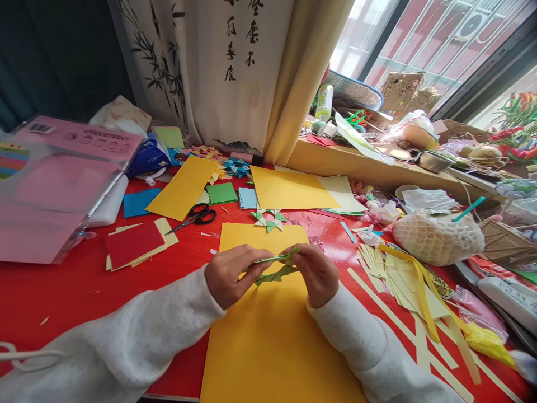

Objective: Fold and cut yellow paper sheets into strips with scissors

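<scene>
Green strip stretched straight between both hands, low over the yellow sheet.

The left hand (229,275) pinches one end of the green paper strip (274,258) and the right hand (315,272) pinches the other, so its long axis runs side to side, tilting slightly up toward the right. Neither hand is nearer; each is clamped on its own end. Just under the strip hangs a folded green piece (277,275), touching the fingers. All of it hovers above the yellow sheet (268,336) on the red desk (75,291), with a finished green star (268,219) lying beyond, well apart.
</scene>
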A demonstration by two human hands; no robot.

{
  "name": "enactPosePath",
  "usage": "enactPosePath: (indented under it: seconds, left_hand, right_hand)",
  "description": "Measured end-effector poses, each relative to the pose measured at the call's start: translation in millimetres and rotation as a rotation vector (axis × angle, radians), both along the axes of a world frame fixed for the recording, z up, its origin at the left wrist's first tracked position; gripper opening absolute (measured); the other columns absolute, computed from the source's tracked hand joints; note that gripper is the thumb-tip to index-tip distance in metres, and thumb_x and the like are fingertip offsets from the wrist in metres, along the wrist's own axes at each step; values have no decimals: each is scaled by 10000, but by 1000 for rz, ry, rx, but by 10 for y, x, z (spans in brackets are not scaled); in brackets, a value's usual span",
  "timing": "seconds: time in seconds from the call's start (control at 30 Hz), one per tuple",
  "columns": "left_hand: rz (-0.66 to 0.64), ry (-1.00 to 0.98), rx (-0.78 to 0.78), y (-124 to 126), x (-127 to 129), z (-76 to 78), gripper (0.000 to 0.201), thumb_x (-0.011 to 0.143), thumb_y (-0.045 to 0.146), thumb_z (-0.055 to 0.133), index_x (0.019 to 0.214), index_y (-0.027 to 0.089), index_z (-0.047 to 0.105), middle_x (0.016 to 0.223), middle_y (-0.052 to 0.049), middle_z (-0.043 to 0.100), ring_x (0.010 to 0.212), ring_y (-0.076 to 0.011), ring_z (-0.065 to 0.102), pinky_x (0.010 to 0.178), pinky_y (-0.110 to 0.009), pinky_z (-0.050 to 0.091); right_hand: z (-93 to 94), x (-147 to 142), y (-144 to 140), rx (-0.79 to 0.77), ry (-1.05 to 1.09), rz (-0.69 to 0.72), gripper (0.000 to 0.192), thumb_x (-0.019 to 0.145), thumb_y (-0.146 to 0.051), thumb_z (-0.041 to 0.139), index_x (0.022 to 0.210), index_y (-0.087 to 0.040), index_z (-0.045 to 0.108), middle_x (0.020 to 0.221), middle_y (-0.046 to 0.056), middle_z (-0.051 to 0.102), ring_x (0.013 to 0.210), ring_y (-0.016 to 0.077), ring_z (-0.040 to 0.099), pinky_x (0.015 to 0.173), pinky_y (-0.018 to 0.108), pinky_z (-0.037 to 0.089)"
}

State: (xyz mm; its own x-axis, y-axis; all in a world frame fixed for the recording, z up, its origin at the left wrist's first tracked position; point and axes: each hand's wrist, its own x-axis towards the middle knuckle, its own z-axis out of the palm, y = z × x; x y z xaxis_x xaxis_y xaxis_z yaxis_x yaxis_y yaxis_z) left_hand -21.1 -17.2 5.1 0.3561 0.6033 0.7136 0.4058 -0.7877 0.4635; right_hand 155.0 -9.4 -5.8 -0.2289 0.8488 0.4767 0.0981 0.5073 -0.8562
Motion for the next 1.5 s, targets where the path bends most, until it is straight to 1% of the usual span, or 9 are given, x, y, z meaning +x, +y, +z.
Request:
enactPosePath:
  seconds: [0.37,0.43,0.53,0.77,0.93,1.03,1.17,1.4,1.5]
  left_hand:
    - [4,12,5,-12,2,1,160,744,105,487,889,128,551,716,-47,633,627,-101,581,573,-186,458]
    - [15,-9,-65,-17,0,-3,176,748,132,490,918,148,537,776,-38,636,665,-101,594,596,-178,468]
    - [27,-59,-246,-29,2,2,202,750,188,496,951,179,508,842,-13,633,714,-107,610,618,-170,483]
    - [-7,-166,-554,-25,25,48,181,734,255,515,906,199,521,732,7,662,717,-147,622,590,-210,493]
    - [-147,-323,-806,66,5,-10,222,742,287,507,937,181,503,771,-34,663,762,-167,614,694,-287,490]
    - [-202,-372,-861,125,-10,-47,197,747,299,496,882,161,536,795,-50,649,758,-162,605,703,-296,483]
    - [-201,-356,-914,159,-22,-69,187,739,313,501,791,150,578,731,-45,640,710,-161,599,660,-294,484]
    - [-224,-307,-1037,189,-21,-118,233,719,351,516,762,134,587,714,-57,639,706,-172,600,638,-294,475]
    - [-230,-365,-1094,222,-10,-118,252,717,354,519,843,140,563,733,-55,643,711,-165,604,635,-288,477]
  right_hand:
    - [-5,13,-13,37,-87,14,143,790,-165,430,886,-223,520,771,23,578,682,130,556,589,300,493]
    - [-4,8,-19,28,-103,16,140,788,-177,434,886,-219,524,775,27,578,689,134,555,602,304,493]
    - [11,-5,-35,-25,-122,23,135,786,-196,436,885,-213,526,773,29,580,692,141,567,591,297,498]
    - [90,-35,-50,-117,-99,68,108,780,-218,452,845,-202,537,723,11,592,641,131,584,565,268,490]
    - [106,-19,31,-273,-78,65,213,747,-301,497,931,-195,513,768,29,598,668,142,588,607,299,490]
    - [109,-7,73,-416,-46,101,244,716,-351,523,867,-160,547,729,38,607,644,148,594,602,305,491]
    - [90,-11,80,-552,4,168,250,706,-375,522,747,-136,581,673,41,615,595,142,595,557,282,488]
    - [35,-28,81,-600,-26,209,216,689,-339,554,695,-125,590,633,30,607,561,130,587,533,251,471]
    - [46,-5,116,-585,-1,146,222,688,-345,555,659,-125,579,622,28,601,546,128,583,532,253,466]
